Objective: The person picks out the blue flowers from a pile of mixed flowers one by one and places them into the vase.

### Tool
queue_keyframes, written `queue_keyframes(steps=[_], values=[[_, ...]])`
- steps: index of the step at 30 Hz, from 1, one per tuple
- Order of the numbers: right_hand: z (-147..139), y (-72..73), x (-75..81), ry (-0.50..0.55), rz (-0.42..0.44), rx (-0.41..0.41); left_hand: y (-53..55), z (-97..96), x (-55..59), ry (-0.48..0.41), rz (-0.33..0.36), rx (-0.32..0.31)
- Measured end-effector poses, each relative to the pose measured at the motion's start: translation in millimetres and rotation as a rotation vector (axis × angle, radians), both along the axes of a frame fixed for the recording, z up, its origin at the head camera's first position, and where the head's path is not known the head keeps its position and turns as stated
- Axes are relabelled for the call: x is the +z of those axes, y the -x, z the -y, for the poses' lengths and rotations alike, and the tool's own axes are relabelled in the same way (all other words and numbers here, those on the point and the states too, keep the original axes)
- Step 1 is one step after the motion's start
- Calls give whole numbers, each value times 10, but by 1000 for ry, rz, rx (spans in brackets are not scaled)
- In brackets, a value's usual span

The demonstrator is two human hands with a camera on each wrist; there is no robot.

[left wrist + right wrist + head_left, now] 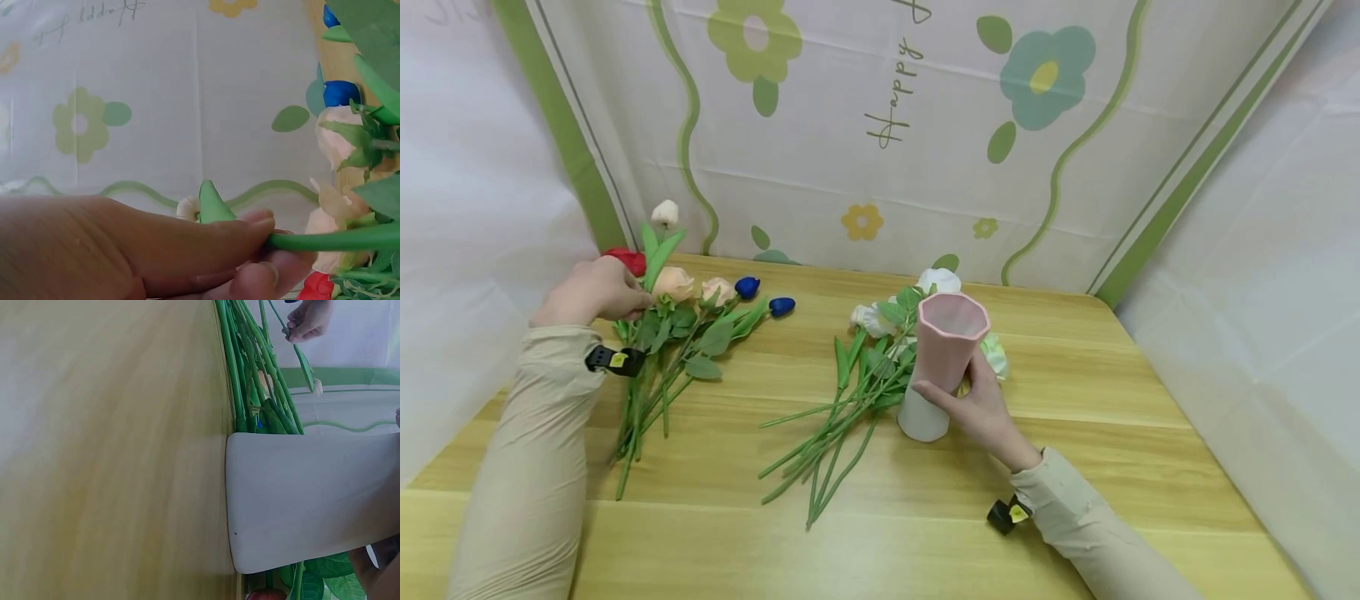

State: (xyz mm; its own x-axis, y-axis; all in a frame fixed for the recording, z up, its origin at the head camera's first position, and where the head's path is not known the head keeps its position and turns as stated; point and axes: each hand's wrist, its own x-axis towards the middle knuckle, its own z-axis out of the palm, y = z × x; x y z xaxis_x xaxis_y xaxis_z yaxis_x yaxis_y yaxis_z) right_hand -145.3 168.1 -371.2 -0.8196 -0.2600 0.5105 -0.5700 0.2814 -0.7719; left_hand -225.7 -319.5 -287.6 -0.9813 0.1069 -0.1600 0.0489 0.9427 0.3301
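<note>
At the left of the table, my left hand pinches the green stem of a white tulip between thumb and fingers. The tulip stands raised above a bunch holding a red flower, peach roses and blue tulips. My right hand grips a vase, pink above and white below, with its mouth upward. In the right wrist view the white base of the vase rests on the tabletop. Nothing shows inside the vase's mouth from the head view.
White flowers with long green stems lie just left of and behind the vase. A pale green bloom shows behind my right hand. Printed cloth hangs at the back of the wooden table, with pale sheets at both sides.
</note>
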Motion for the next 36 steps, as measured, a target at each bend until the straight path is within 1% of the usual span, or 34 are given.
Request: queue_keyframes(steps=[6, 10, 14, 19, 22, 28, 34, 36], values=[[-5, 5, -1, -4, 2, -3, -43, -120, 64, -18, -75, -9], [-10, 6, -5, 1, 1, -2, -50, -197, 84, -17, -105, -15], [-11, 1, 0, 3, -2, 0, -49, -234, 83, -21, -115, -23], [-15, 0, -1, 1, 1, 0, -64, -262, 78, -33, -115, -13], [-16, 0, -4, 2, 1, 0, -75, -309, 81, -42, -117, -20], [-13, -3, -5, 2, -2, 2, -101, -461, 95, -75, -126, -52], [-7, -7, -1, 5, 3, 6, -124, -619, 74, -58, -141, -95], [-6, -5, -3, 8, 5, 12, -137, -672, 59, -49, -144, -95]])
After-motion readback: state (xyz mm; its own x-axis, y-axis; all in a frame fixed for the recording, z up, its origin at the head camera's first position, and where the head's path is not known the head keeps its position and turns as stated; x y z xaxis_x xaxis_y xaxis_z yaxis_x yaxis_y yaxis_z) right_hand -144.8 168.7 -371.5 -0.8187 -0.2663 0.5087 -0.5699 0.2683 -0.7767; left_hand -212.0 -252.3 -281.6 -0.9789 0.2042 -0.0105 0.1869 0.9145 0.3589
